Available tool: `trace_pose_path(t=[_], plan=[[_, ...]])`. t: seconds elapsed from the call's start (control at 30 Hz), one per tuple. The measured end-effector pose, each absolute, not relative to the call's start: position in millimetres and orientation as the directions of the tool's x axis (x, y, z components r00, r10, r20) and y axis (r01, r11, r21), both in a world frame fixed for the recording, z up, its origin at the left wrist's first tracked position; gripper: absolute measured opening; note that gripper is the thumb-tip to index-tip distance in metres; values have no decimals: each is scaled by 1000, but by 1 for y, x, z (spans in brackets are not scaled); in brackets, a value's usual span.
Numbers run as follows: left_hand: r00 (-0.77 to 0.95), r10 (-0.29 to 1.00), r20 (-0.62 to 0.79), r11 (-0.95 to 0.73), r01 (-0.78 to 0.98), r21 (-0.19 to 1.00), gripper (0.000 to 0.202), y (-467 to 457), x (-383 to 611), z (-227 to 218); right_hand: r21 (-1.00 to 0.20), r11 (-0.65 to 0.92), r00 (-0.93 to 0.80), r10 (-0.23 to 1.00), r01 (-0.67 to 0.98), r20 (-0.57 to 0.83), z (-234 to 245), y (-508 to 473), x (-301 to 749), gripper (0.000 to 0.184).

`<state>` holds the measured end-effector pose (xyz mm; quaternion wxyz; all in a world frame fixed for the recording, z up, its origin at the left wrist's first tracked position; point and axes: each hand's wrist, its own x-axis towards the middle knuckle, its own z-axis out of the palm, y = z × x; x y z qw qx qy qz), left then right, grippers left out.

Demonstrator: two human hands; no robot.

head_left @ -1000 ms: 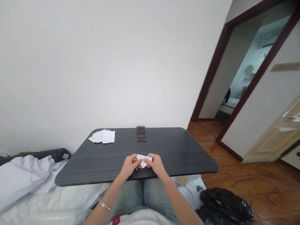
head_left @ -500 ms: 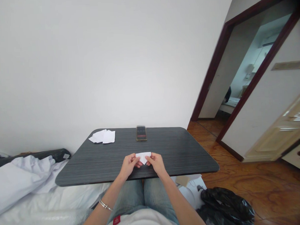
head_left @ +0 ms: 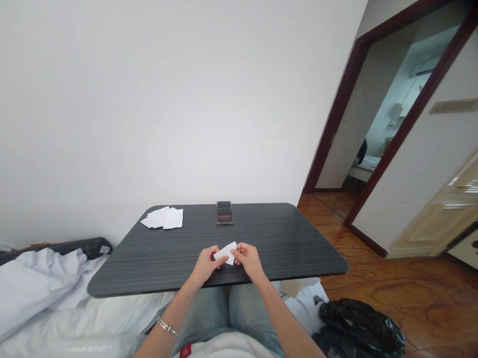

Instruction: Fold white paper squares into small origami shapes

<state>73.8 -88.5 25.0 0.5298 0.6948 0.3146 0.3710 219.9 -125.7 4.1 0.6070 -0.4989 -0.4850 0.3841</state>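
Paper slip (head_left: 225,253), small, white and plain, sits pinched between both hands over the near half of the surface (head_left: 289,240). It looks like a flat, roughly rectangular piece with crisp edges, tilted so its long side rises toward the right; no print or marks show on it, and whether it has a fold is too small to tell. The left hand (head_left: 205,265) holds its lower left end, and the right hand (head_left: 247,259) holds its right end, with the two hands just apart and the slip bridging the gap. The fingers (head_left: 217,252) of each hand are closed on the paper in a light pinch, not spread wide. A silver bracelet (head_left: 167,326) circles the left wrist. Farther along the surface, a loose pile of white paper (head_left: 162,218) lies toward the far left corner, and a dark phone (head_left: 224,212) stands near the far edge, both well apart from the hands. Below the near edge are the person's jeans (head_left: 205,312) and white top (head_left: 226,353) with a red tag (head_left: 185,352). White bedding (head_left: 30,299) lies to the left, and a black plastic bag (head_left: 356,327) sits on the right by the wooden floor (head_left: 410,298).
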Motion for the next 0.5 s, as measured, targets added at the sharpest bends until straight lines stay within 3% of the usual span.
trace_pose_path(t=[0.13,0.3,0.5], plan=[[509,833,218,-279,46,959,32,-86,72,23,-981,192,197,963,-12,186,2,-124,220,22],[436,868,236,-253,-19,967,33,-83,71,20,-978,187,39,981,91,191,4,-127,218,22],[536,830,154,-150,-52,987,27,-87,73,25,-968,212,113,967,136,228,6,-130,216,21]])
